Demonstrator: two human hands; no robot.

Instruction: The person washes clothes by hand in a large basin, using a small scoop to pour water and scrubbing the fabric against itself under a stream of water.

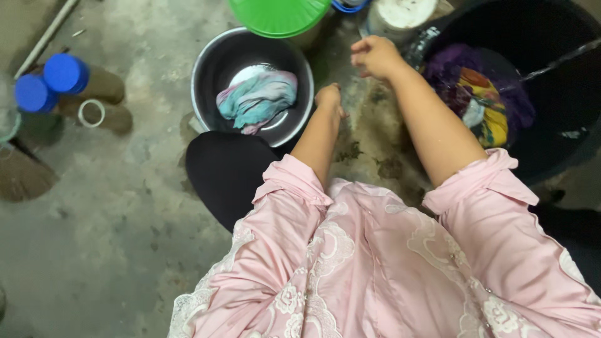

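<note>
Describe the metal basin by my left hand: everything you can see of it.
The metal basin is round, grey and shiny, probably steel, standing upright on the wet concrete floor. Inside lies a crumpled wet cloth in teal, pink and white over a pale patch at the bottom. The left hand hangs just beside its right rim; contact is unclear. A green bowl overlaps its far edge.

The light over me is dim and flat, with no clear source and only soft shadows. The rough grey concrete floor looks murky and grainy. My round steel basin carries a faint sheen on its wall, no hard glare. The big black plastic tub sinks into near darkness. My right hand is slightly motion-blurred; edges look soft.
</note>
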